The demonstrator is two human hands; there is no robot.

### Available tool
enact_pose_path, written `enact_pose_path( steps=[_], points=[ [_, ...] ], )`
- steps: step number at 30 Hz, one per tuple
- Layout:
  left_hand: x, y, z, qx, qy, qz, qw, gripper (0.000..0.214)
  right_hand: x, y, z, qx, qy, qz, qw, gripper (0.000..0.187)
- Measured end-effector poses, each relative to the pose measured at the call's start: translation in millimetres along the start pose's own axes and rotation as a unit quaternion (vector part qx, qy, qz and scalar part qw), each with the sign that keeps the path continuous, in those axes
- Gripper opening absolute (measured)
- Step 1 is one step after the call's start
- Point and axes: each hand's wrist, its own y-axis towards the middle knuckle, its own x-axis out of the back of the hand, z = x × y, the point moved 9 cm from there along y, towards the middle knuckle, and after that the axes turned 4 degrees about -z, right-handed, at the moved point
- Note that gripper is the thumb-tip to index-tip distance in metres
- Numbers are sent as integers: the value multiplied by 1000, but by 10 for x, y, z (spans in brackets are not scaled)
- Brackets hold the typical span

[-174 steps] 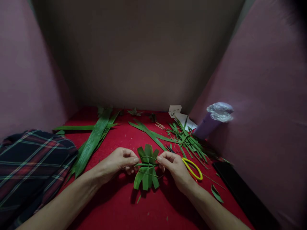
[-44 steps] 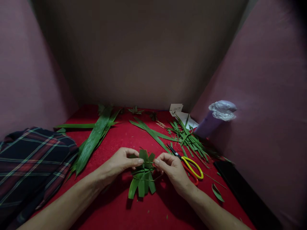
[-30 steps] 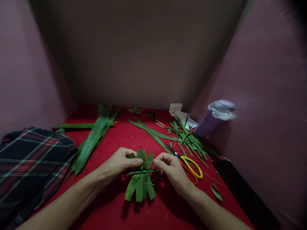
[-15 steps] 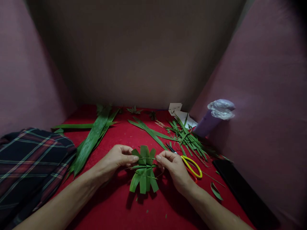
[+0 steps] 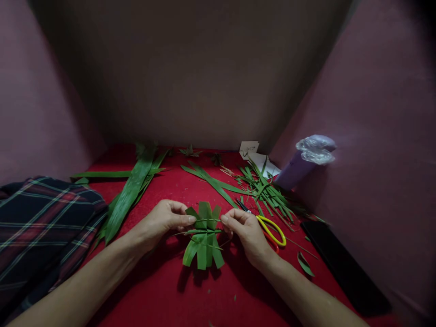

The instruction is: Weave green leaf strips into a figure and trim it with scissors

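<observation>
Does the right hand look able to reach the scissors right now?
Likely yes: the right hand, though busy at the leaf piece, is beside the scissors, whose yellow handle lies uncovered.

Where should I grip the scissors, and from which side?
The scissors are probably best taken by the yellow loop, coming from the right: it is open and exposed there, while the right hand partly hides the red loop. The dark blades point away, toward the back left.

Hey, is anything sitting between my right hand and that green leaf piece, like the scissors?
Nothing visible is. Your right hand pinches the thin strand at the right edge of the green leaf piece. The scissors lie beyond and right of that hand.
</observation>
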Motion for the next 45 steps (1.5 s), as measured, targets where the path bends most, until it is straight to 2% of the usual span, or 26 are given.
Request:
enact_pose_path(
  steps=[14, 17, 22, 24, 28, 32, 36, 41, 45],
  points=[
    [-75, -11, -39, -17, -13, 29, 999, 19, 18, 4, 26, 7, 12, -3, 1000, 28],
    [-55, -14, -6, 2, -15, 19, 1000, 19, 18, 1, 53, 18, 13, -4, 1000, 30],
    [-14, 9, 41, 29, -56, 19, 998, 19, 142, 19, 34, 9, 70, -62, 996, 43],
    [-11, 18, 40, 33, -71, 28, 996, 19, 188, 32, 0, -2, 104, -79, 991, 38],
    [-36, 12, 47, 55, -116, 52, 990, 17, 130, 62, -49, -18, 109, -38, 993, 27],
    [-78, -17, 74, 86, -129, 81, 985, 17, 171, 75, 85, 53, 64, -43, 996, 27],
    [-85, -37, 65, 85, -109, 90, 986, 19, 170, 50, 251, 123, -21, -30, 992, 28],
    [-160, -58, 82, 93, -116, 113, 982, 17, -27, -120, 458, 250, -145, 40, 957, 39],
    [-274, -88, 169, 115, -121, 145, 975, 17, -85, -202, 486, 294, -153, 53, 942, 26]
  ],
)
